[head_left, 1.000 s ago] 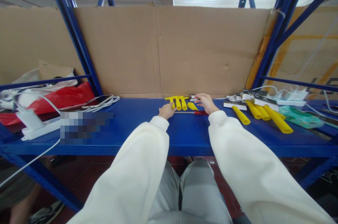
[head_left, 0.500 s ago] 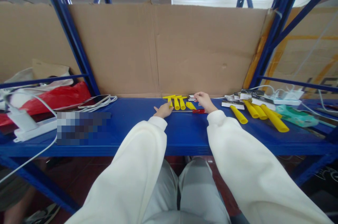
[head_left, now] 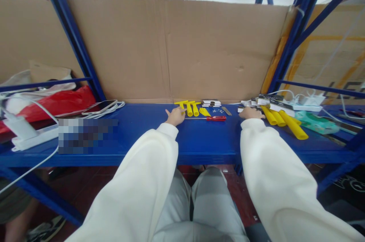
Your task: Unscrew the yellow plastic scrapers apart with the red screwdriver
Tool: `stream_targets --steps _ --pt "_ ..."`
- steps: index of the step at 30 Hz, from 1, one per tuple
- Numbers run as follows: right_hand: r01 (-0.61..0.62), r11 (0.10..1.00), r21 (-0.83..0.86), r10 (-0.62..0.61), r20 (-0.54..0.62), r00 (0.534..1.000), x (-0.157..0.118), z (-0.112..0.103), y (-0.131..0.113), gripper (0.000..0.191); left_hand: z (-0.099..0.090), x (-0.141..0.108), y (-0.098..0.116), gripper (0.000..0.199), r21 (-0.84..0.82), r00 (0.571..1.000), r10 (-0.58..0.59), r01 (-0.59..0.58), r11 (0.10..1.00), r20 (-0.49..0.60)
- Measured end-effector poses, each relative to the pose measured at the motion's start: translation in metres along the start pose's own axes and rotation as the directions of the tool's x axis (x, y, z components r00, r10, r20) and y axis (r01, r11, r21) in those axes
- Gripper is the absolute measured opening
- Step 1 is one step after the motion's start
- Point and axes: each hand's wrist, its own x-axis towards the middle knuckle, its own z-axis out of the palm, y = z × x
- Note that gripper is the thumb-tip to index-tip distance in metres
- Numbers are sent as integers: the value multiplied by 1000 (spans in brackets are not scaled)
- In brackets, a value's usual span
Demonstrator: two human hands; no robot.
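My left hand (head_left: 175, 116) rests at the left end of the row of yellow T-shaped pieces (head_left: 189, 109), its thumb apart; its fingertips meet the nearest piece, and whether they grip it is unclear. My right hand (head_left: 251, 113) is over the near edge of the black-and-white boxes (head_left: 268, 102), left of the yellow tubes (head_left: 293, 125); its fingertips are hidden. Between my hands lie a red-handled screwdriver (head_left: 216, 118), a small yellow piece (head_left: 204, 112), tiny screws (head_left: 219, 111), a flat grey strip (head_left: 226, 111) and a small stack of boxes (head_left: 211, 103).
Cardboard (head_left: 205, 52) stands behind the blue shelf (head_left: 142, 132), between blue uprights. At left are a red bag (head_left: 71, 99), white cables (head_left: 104, 109) and a power strip (head_left: 37, 135). A green packet (head_left: 316, 123) and white chargers (head_left: 309, 101) are at right. Part of another person's leg shows lower left.
My right hand has moved right, from near the small box stack to the boxes by the yellow tubes. The screws and grey strip now show. My left hand stays by the yellow pieces.
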Motion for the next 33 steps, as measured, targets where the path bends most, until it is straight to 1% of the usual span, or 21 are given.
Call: stream_targets --steps 3,5,11,15,17,20,23,25,27,31,33 --pt "8 1000 15 -9 60 998 2 1 6 48 0 -1 2 42 9 1000 6 -6 1000 -4" --pt "27 999 23 -28 71 997 3 2 7 47 0 -1 3 42 13 1000 2 -2 1000 -1" --pt "35 999 18 -35 7 999 4 7 7 45 1 -1 6 44 11 1000 -3 2 1000 26" --pt "48 998 37 -49 8 999 2 5 6 44 0 -2 6 45 -31 997 -50 52 998 55" --pt "59 997 51 -58 -18 998 1 3 5 44 0 -2 7 45 -56 995 -74 78 995 67" --pt "89 994 70 -81 -102 992 0 3 3 42 2 -1 7 45 -97 994 -91 97 991 65" --pt "171 980 98 -151 -185 971 1 3 2 42 3 0 5 44 -137 993 -94 103 985 69" --pt "258 959 120 -224 -244 944 4 3 1 45 5 2 5 43 -157 993 -94 103 982 65" --pt "366 921 132 -314 -302 900 7 4 -1 50 6 2 4 43 -173 994 -93 101 980 56" --pt "584 799 143 -497 -389 776 7 7 -15 56 6 4 6 41 -204 995 -91 96 974 33" --pt "684 711 161 -576 -423 699 4 12 -28 57 7 6 7 41 -248 996 -84 76 966 -19"
